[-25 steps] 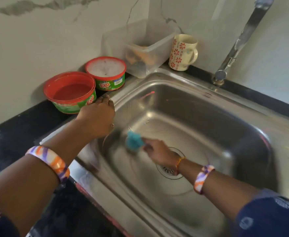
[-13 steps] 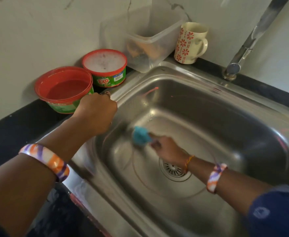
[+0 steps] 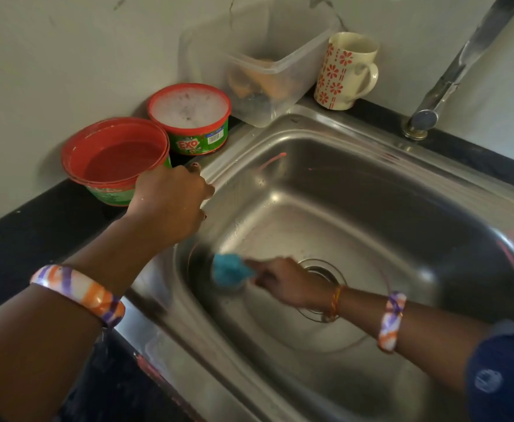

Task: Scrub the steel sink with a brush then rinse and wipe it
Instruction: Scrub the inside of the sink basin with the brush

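The steel sink [image 3: 356,190] fills the middle and right of the head view. My right hand [image 3: 286,283] is down in the basin, shut on a blue scrubber [image 3: 229,271] that presses on the sink floor near the left wall. The round drain [image 3: 322,269] lies just behind that hand, partly hidden by it. My left hand [image 3: 170,205] rests on the sink's left rim with its fingers curled, holding nothing that I can see. The scrubber and right hand are blurred.
On the black counter [image 3: 36,226] at left stand a red tub of water [image 3: 115,156] and a red-rimmed soap tub [image 3: 190,117]. Behind the sink are a clear plastic box [image 3: 267,68], a flowered mug [image 3: 345,71] and the steel tap [image 3: 450,77].
My right hand has slid the scrubber toward the sink's front-left along the floor. My left hand stays on the rim. The view has shifted down and to the right a little.
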`<state>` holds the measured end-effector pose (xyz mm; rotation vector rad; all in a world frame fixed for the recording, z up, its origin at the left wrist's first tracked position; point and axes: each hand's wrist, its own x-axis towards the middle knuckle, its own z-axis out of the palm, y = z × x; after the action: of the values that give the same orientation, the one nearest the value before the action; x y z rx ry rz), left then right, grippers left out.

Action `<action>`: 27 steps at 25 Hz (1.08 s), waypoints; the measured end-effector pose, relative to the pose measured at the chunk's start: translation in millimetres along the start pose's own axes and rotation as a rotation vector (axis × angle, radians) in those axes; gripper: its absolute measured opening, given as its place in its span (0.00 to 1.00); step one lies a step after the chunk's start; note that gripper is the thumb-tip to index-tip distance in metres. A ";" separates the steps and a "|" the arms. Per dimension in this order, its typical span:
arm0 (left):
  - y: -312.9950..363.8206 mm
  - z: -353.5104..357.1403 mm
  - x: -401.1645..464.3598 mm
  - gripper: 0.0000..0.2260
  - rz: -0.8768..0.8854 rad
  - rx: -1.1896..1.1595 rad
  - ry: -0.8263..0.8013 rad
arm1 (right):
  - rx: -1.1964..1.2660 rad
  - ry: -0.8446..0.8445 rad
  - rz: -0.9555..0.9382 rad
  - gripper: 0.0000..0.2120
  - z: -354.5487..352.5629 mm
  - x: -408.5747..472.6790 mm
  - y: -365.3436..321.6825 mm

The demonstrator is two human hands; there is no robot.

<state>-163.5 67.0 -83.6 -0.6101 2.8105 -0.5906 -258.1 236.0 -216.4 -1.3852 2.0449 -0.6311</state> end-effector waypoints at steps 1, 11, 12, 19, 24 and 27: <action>-0.1 -0.2 -0.1 0.20 0.002 0.003 0.001 | -0.013 -0.096 -0.071 0.20 2.9 -9.6 -2.8; 4.9 8.5 3.2 0.18 -0.038 -0.007 0.005 | -0.054 0.135 0.166 0.18 -26.3 20.9 14.2; 5.8 8.5 3.3 0.18 -0.048 -0.016 0.009 | -0.025 -0.020 0.049 0.18 -14.3 4.9 -2.5; 9.1 10.4 3.9 0.14 -0.053 -0.007 0.034 | -0.227 0.308 0.350 0.19 -76.2 44.4 49.3; 14.9 9.3 6.9 0.13 -0.068 0.001 0.026 | -0.064 -0.129 0.037 0.17 -14.8 -2.6 -3.5; 16.6 9.4 8.4 0.13 -0.068 0.012 0.020 | -0.200 -0.127 -0.068 0.16 -27.4 -9.9 12.6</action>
<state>-174.2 74.0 -100.0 -0.7034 2.8126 -0.6290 -282.5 251.3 -203.2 -1.5725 2.0090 -0.3634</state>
